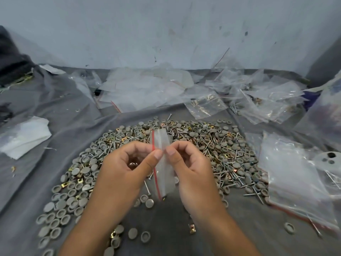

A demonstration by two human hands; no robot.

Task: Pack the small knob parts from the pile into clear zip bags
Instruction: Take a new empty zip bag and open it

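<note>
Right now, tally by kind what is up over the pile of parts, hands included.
Hands: 2, the left hand and the right hand
clear zip bag with a red strip: 1, pinched by both hands
Total: 3
Something glints in the left palm, too unclear to count.

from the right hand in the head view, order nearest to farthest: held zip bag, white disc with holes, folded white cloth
1. Zip bag, pinched in the right hand.
2. White disc, far right.
3. White cloth, far left.
</note>
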